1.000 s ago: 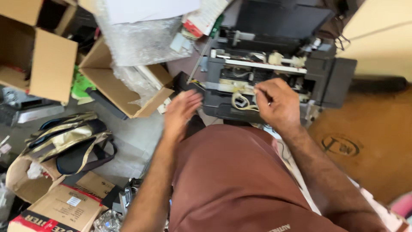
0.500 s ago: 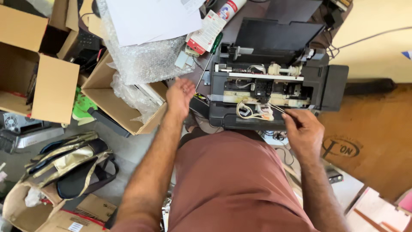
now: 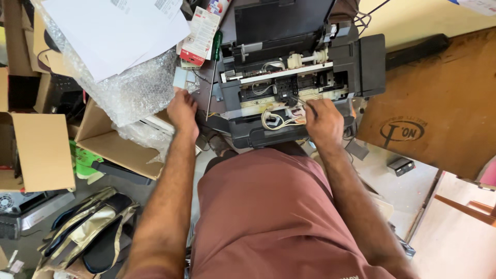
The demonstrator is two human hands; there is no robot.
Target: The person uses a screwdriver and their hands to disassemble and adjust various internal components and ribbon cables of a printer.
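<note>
An opened black printer lies in front of me with its white rollers, cables and inner frame bare. My right hand rests on the printer's front part and grips a thin dark tool whose tip points into the mechanism. My left hand is stretched out to the left of the printer, fingers extended and holding nothing, its tips at a small grey piece under the edge of the bubble wrap. A green-handled screwdriver lies between that hand and the printer.
White paper sheets lie on the bubble wrap over an open cardboard box. More cardboard boxes stand at the left, a gold-and-black bag lower left. A brown board lies at the right. My maroon-clad lap fills the foreground.
My left hand has moved left and away from the printer to the bubble wrap's edge. My right hand has gone back up onto the printer with the thin tool.
</note>
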